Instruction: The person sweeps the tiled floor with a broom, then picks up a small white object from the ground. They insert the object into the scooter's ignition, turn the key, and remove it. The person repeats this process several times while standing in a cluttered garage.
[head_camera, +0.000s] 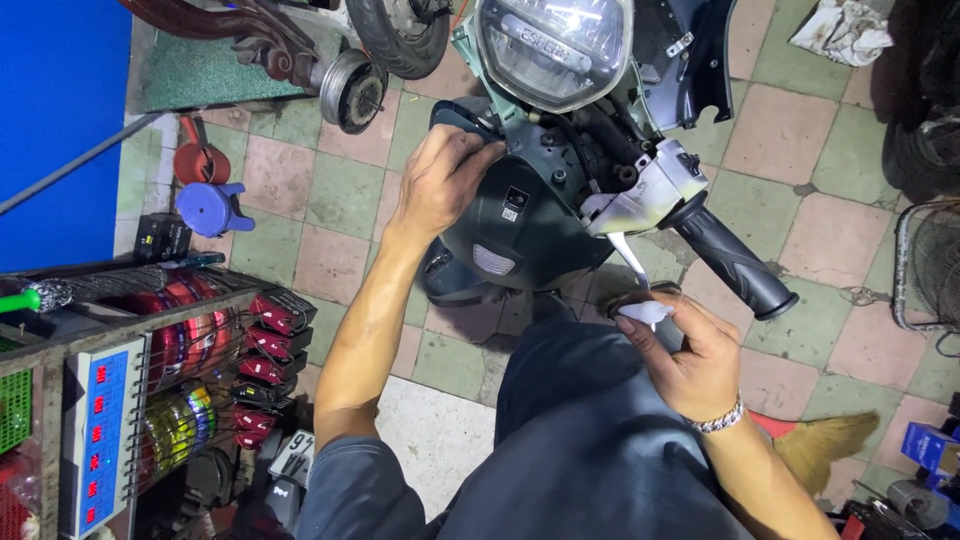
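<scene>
The left hand (440, 185) presses its closed fingers on the scooter's dark front panel (520, 225), which lies under them, while the right hand (690, 360) pinches a small white piece (642, 313) just below the brake lever (628, 255).

A floor (780, 130) of worn pink and green tiles is seen, bounded by a blue wall (60, 110) and a stocked metal rack (150, 390).

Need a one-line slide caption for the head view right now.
Left hand grips a scooter's front panel below the headlight; right hand holds a small white piece near the handlebar grip.
</scene>
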